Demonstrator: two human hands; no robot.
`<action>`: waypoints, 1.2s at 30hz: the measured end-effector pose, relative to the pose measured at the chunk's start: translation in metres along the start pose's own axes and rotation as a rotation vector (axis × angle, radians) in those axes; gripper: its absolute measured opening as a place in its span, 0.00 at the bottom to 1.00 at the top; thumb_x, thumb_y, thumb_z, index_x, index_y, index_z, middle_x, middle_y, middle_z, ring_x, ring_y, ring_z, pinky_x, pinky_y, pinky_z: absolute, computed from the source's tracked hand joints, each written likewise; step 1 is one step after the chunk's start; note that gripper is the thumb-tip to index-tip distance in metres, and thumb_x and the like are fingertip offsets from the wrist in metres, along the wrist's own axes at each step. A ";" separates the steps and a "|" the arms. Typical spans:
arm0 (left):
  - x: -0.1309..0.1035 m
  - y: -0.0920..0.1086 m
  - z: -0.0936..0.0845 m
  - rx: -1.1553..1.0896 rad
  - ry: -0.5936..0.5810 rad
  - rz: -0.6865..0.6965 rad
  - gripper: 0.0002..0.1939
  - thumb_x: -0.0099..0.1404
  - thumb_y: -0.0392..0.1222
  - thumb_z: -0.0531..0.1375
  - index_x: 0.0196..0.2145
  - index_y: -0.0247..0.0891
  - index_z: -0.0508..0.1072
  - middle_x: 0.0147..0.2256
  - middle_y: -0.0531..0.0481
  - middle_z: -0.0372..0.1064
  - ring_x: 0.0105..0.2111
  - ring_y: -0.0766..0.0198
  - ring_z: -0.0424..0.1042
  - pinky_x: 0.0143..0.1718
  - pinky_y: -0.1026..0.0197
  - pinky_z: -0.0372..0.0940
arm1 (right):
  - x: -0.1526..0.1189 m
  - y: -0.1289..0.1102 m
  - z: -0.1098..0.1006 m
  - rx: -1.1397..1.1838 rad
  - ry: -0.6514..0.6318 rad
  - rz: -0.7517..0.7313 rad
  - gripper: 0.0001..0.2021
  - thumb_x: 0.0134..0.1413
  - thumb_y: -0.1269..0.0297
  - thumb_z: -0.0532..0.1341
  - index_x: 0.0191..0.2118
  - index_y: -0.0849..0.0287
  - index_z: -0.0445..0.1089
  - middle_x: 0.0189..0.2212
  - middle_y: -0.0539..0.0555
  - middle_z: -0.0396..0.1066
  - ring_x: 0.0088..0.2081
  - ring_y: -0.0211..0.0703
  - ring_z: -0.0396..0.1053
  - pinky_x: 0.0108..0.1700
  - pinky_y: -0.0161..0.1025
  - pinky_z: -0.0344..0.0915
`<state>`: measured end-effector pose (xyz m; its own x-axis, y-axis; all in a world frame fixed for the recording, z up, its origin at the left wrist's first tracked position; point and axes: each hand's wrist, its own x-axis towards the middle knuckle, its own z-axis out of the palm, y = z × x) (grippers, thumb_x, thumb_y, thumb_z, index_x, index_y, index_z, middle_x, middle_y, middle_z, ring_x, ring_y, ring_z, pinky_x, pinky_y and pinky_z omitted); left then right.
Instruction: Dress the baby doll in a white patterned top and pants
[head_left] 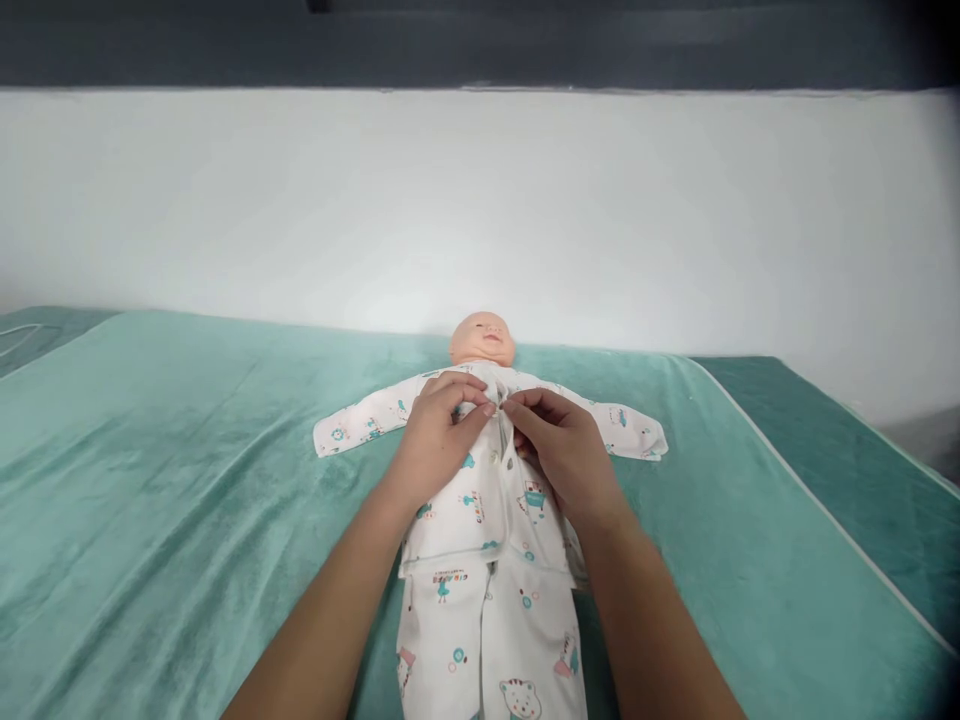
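Note:
A baby doll (484, 338) lies on its back, dressed in a white printed shirt (472, 510) and matching white pants (442, 650). Both shirt sleeves stretch out to the sides. At the upper chest, my left hand (442, 430) pinches one front edge of the shirt between thumb and index finger. Opposite it, my right hand (559, 440) pinches the other front edge, the fingertips of both hands nearly meeting. Small snap buttons show on the opening below my fingers, where the two edges lie slightly apart. What sits exactly between the fingertips is too small to make out.
A green plush blanket (187, 430) with wrinkles on the left covers the surface under the doll. Its pale piping (802, 480) runs along the right, beside a darker green part. A white wall (480, 200) rises behind the doll's head.

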<state>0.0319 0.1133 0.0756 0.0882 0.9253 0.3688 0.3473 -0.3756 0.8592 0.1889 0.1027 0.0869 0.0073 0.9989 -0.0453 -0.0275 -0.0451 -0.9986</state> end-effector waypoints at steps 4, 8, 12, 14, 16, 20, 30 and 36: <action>-0.002 0.006 -0.001 -0.096 -0.007 -0.064 0.05 0.65 0.38 0.60 0.31 0.41 0.74 0.49 0.49 0.72 0.50 0.58 0.70 0.46 0.57 0.63 | -0.001 -0.002 -0.004 -0.011 -0.063 -0.030 0.10 0.53 0.58 0.68 0.32 0.59 0.73 0.21 0.46 0.65 0.24 0.33 0.61 0.28 0.32 0.59; -0.004 0.007 0.000 -0.195 0.011 -0.112 0.05 0.65 0.38 0.59 0.31 0.41 0.74 0.50 0.49 0.72 0.50 0.59 0.70 0.46 0.57 0.63 | 0.000 0.000 -0.009 -0.014 -0.124 -0.067 0.10 0.52 0.58 0.69 0.36 0.58 0.74 0.24 0.46 0.67 0.25 0.34 0.64 0.30 0.33 0.62; -0.005 0.005 0.002 -0.181 0.033 -0.116 0.04 0.64 0.38 0.60 0.31 0.41 0.74 0.49 0.50 0.73 0.51 0.58 0.70 0.48 0.56 0.63 | 0.001 0.003 -0.011 -0.025 -0.153 -0.086 0.11 0.51 0.59 0.70 0.38 0.58 0.74 0.26 0.46 0.67 0.26 0.33 0.64 0.31 0.34 0.63; -0.006 0.004 0.003 -0.152 0.039 -0.103 0.04 0.65 0.38 0.60 0.31 0.42 0.75 0.49 0.50 0.73 0.51 0.58 0.70 0.47 0.57 0.63 | 0.001 0.003 -0.011 -0.038 -0.166 -0.093 0.11 0.51 0.58 0.70 0.37 0.58 0.74 0.26 0.46 0.67 0.26 0.33 0.64 0.31 0.34 0.63; -0.007 0.002 0.004 -0.132 0.042 -0.098 0.04 0.65 0.39 0.60 0.32 0.42 0.75 0.50 0.49 0.72 0.51 0.58 0.70 0.46 0.57 0.63 | 0.001 0.002 -0.011 -0.056 -0.181 -0.096 0.11 0.51 0.58 0.70 0.38 0.58 0.74 0.27 0.46 0.67 0.27 0.34 0.65 0.32 0.34 0.63; -0.012 0.000 0.005 -0.094 0.087 -0.096 0.05 0.66 0.41 0.60 0.33 0.41 0.75 0.53 0.48 0.71 0.53 0.56 0.69 0.51 0.54 0.63 | 0.000 0.000 -0.010 -0.094 -0.191 -0.079 0.12 0.51 0.58 0.69 0.39 0.57 0.73 0.28 0.46 0.67 0.29 0.35 0.66 0.34 0.35 0.64; -0.021 -0.003 0.004 -0.065 0.071 -0.119 0.05 0.66 0.41 0.61 0.34 0.43 0.77 0.59 0.48 0.66 0.61 0.55 0.62 0.62 0.48 0.57 | -0.005 -0.008 -0.005 -0.172 -0.183 -0.043 0.13 0.50 0.55 0.68 0.38 0.56 0.72 0.28 0.47 0.67 0.29 0.37 0.64 0.33 0.36 0.63; -0.021 -0.003 0.001 -0.100 0.033 -0.083 0.07 0.68 0.40 0.59 0.33 0.43 0.77 0.57 0.49 0.68 0.59 0.57 0.63 0.62 0.50 0.57 | -0.009 -0.014 -0.002 -0.331 -0.193 -0.075 0.11 0.51 0.56 0.67 0.38 0.55 0.71 0.28 0.47 0.68 0.28 0.37 0.63 0.28 0.35 0.61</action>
<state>0.0297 0.0947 0.0653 0.0317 0.9518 0.3050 0.2573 -0.3026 0.9177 0.1914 0.0945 0.1015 -0.1921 0.9814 0.0026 0.2903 0.0593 -0.9551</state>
